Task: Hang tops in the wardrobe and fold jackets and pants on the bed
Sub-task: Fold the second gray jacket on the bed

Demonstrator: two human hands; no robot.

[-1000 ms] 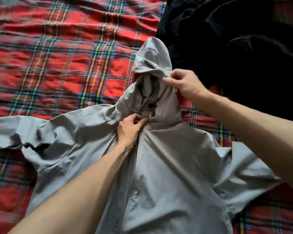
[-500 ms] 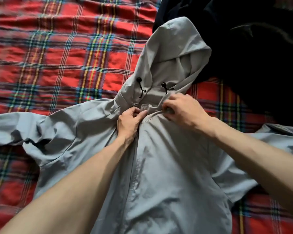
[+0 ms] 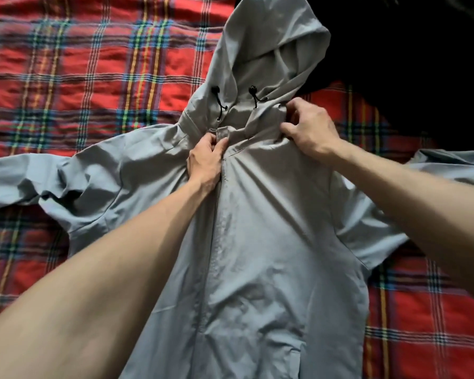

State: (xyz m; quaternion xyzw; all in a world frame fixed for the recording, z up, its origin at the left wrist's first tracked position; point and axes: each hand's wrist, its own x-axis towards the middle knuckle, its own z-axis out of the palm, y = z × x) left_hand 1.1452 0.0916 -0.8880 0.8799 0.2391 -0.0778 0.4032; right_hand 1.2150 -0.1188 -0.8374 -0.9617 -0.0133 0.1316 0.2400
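A grey hooded jacket (image 3: 257,242) lies front up on the red plaid bedspread (image 3: 80,77), zipped, with both sleeves spread outward. Its hood (image 3: 271,45) lies flat and opened out above the collar, with two black drawcord toggles showing. My left hand (image 3: 205,162) pinches the collar fabric at the top of the zip. My right hand (image 3: 307,129) grips a bunch of fabric at the right base of the hood, by the shoulder.
A heap of black clothing (image 3: 408,64) lies at the upper right, touching the hood's right side. The jacket's right sleeve (image 3: 449,165) reaches toward the right frame edge. Bedspread extends to the left and at the lower right.
The hood, folded narrow a second ago, now lies spread flat. My right hand let go of its top edge and came down to the collar's right side. My left hand stayed at the zip.
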